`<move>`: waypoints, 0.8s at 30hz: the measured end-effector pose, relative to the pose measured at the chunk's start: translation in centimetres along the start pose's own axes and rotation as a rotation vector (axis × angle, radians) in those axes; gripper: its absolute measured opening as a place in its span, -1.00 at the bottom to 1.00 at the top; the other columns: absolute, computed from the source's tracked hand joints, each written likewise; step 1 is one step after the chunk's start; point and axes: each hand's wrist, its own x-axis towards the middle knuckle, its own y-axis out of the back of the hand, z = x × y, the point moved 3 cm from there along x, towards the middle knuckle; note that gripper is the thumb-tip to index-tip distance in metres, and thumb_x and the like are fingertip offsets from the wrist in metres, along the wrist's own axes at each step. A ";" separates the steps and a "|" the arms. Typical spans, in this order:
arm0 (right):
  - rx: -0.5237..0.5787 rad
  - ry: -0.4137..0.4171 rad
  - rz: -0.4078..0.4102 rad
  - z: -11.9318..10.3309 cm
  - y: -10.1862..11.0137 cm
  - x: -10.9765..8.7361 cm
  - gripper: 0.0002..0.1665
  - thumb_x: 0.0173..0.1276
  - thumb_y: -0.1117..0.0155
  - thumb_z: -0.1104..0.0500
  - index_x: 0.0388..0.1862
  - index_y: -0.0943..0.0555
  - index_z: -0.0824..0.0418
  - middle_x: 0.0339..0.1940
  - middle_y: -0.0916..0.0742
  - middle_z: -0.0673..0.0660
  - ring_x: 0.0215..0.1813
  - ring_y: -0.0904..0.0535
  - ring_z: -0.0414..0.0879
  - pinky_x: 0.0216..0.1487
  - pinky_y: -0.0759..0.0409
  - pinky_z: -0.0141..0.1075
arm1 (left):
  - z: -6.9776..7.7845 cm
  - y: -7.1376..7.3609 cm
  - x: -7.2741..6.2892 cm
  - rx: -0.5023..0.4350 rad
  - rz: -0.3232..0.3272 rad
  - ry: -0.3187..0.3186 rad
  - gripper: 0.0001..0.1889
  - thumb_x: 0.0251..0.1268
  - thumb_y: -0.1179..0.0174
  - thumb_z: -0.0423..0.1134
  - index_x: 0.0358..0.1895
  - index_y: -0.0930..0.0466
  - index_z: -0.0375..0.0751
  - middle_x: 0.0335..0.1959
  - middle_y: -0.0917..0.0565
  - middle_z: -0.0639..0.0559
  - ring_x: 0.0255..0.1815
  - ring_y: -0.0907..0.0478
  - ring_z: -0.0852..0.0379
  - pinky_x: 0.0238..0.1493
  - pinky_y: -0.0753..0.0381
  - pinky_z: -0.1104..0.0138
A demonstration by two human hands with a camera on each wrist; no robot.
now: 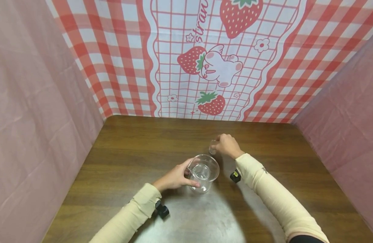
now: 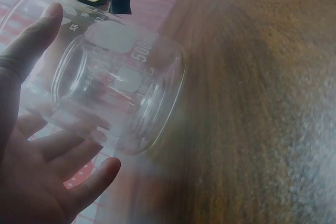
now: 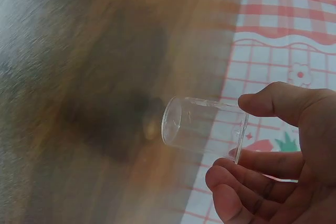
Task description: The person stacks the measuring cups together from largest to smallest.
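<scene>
My left hand holds a large clear glass beaker from its left side, thumb in front and fingers around the back. A smaller beaker stands inside the large one. White graduation print shows on the large beaker in the left wrist view, with the smaller beaker visible through its wall. Farther back and to the right, my right hand pinches a small clear beaker by its rim, between thumb and fingers. Its base points down toward the table in the right wrist view.
Beneath both hands lies a brown wood-grain table. A red-and-white checked strawberry cloth hangs behind it. Pink curtains close off both sides. Black wrist cameras sit at both sleeves.
</scene>
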 end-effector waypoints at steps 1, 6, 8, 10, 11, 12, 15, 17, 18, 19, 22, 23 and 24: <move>0.009 0.004 0.005 -0.1 0.1 0.0 -0.53 0.10 -0.42 0.00 -0.15 -0.71 0.34 -0.25 -0.78 0.30 -0.20 -0.70 0.21 -0.14 -0.66 0.04 | 0.0 0.0 0.0 -0.001 -0.002 0.001 -0.05 -0.04 -0.52 -0.13 0.46 -0.20 -0.09 0.36 -0.46 -0.20 0.17 -0.56 -0.24 0.23 -0.56 0.00; 0.035 0.038 0.032 -0.8 0.8 -0.2 -0.53 0.09 -0.41 0.01 -0.15 -0.71 0.35 -0.23 -0.79 0.30 -0.19 -0.71 0.20 -0.12 -0.67 0.03 | 0.0 0.0 0.0 0.002 0.000 -0.001 -0.05 -0.04 -0.52 -0.13 0.46 -0.19 -0.11 0.37 -0.44 -0.17 0.17 -0.56 -0.23 0.23 -0.56 0.02; 0.036 0.047 0.030 -1.0 1.1 -0.2 -0.52 0.11 -0.40 0.00 -0.13 -0.70 0.36 -0.20 -0.78 0.31 -0.16 -0.71 0.22 -0.10 -0.67 0.03 | -0.1 0.0 0.1 0.005 0.002 -0.004 -0.05 -0.04 -0.52 -0.13 0.46 -0.19 -0.12 0.38 -0.44 -0.17 0.18 -0.56 -0.22 0.23 -0.56 0.02; 0.041 0.044 0.023 -1.2 1.2 -0.2 -0.50 0.12 -0.40 0.00 -0.10 -0.70 0.37 -0.16 -0.78 0.32 -0.13 -0.71 0.22 -0.07 -0.67 0.03 | -0.1 0.0 0.1 0.005 0.001 -0.003 -0.05 -0.04 -0.52 -0.12 0.46 -0.19 -0.11 0.38 -0.44 -0.17 0.18 -0.56 -0.22 0.24 -0.56 0.02; 0.044 0.043 0.018 -1.2 1.3 -0.3 -0.49 0.13 -0.40 0.00 -0.09 -0.69 0.37 -0.15 -0.77 0.33 -0.12 -0.70 0.22 -0.06 -0.67 0.03 | -0.1 0.0 0.1 0.006 0.000 -0.003 -0.05 -0.04 -0.52 -0.12 0.46 -0.19 -0.11 0.38 -0.44 -0.17 0.18 -0.56 -0.23 0.24 -0.56 0.01; 0.046 0.040 0.015 -1.3 1.4 -0.3 -0.49 0.14 -0.41 0.00 -0.08 -0.69 0.38 -0.13 -0.77 0.33 -0.10 -0.70 0.22 -0.04 -0.67 0.03 | -0.1 0.0 0.1 0.010 0.001 -0.004 -0.05 -0.05 -0.52 -0.12 0.46 -0.19 -0.10 0.38 -0.44 -0.17 0.18 -0.56 -0.23 0.23 -0.57 0.01; 0.058 0.034 0.015 -1.5 1.7 -0.5 -0.48 0.14 -0.42 0.00 -0.05 -0.68 0.37 -0.14 -0.77 0.32 -0.11 -0.71 0.18 -0.06 -0.68 0.01 | -0.1 -0.1 0.1 0.017 -0.004 -0.001 -0.05 -0.05 -0.51 -0.10 0.46 -0.19 -0.08 0.37 -0.45 -0.18 0.17 -0.56 -0.23 0.22 -0.57 0.01; 0.063 0.045 0.023 -1.8 2.0 -0.7 -0.48 0.14 -0.42 0.01 -0.05 -0.68 0.37 -0.19 -0.78 0.30 -0.17 -0.71 0.15 -0.11 -0.68 -0.01 | -0.2 -0.1 0.1 0.018 -0.006 -0.002 -0.05 -0.05 -0.51 -0.10 0.46 -0.19 -0.07 0.37 -0.45 -0.18 0.17 -0.56 -0.23 0.22 -0.57 0.01; 0.063 0.054 0.029 -2.0 2.1 -0.8 -0.49 0.13 -0.42 0.01 -0.06 -0.68 0.36 -0.23 -0.78 0.29 -0.21 -0.70 0.13 -0.15 -0.68 -0.02 | -0.2 -0.1 0.1 0.017 -0.006 -0.002 -0.05 -0.05 -0.51 -0.10 0.46 -0.19 -0.07 0.37 -0.45 -0.19 0.17 -0.56 -0.24 0.22 -0.57 0.01; 0.063 0.063 0.035 -2.3 2.3 -0.9 -0.49 0.12 -0.43 0.01 -0.07 -0.69 0.36 -0.27 -0.78 0.27 -0.25 -0.69 0.10 -0.19 -0.67 -0.04 | -0.2 -0.1 0.1 0.013 -0.006 -0.004 -0.05 -0.04 -0.51 -0.10 0.46 -0.19 -0.07 0.37 -0.45 -0.19 0.18 -0.56 -0.24 0.23 -0.57 0.01; 0.058 0.097 0.057 -2.9 2.9 -1.2 -0.51 0.11 -0.43 0.02 -0.09 -0.70 0.35 -0.37 -0.75 0.22 -0.33 -0.65 0.05 -0.27 -0.64 -0.08 | -0.3 -0.1 0.1 0.008 -0.004 -0.007 -0.05 -0.05 -0.52 -0.11 0.46 -0.19 -0.07 0.37 -0.44 -0.19 0.18 -0.55 -0.25 0.23 -0.57 0.00; 0.055 0.106 0.065 -3.1 3.0 -1.3 -0.51 0.11 -0.43 0.02 -0.10 -0.70 0.35 -0.38 -0.74 0.20 -0.33 -0.63 0.03 -0.28 -0.63 -0.09 | -0.3 -0.1 0.1 0.008 -0.003 -0.007 -0.05 -0.05 -0.52 -0.11 0.46 -0.19 -0.07 0.37 -0.44 -0.19 0.18 -0.55 -0.25 0.23 -0.56 0.00; 0.052 0.113 0.069 -3.2 3.2 -1.4 -0.52 0.10 -0.44 0.02 -0.10 -0.70 0.35 -0.40 -0.73 0.19 -0.34 -0.62 0.02 -0.29 -0.62 -0.10 | -0.3 -0.1 0.1 0.006 -0.003 -0.009 -0.05 -0.04 -0.51 -0.12 0.46 -0.19 -0.08 0.37 -0.44 -0.20 0.18 -0.55 -0.25 0.24 -0.56 0.00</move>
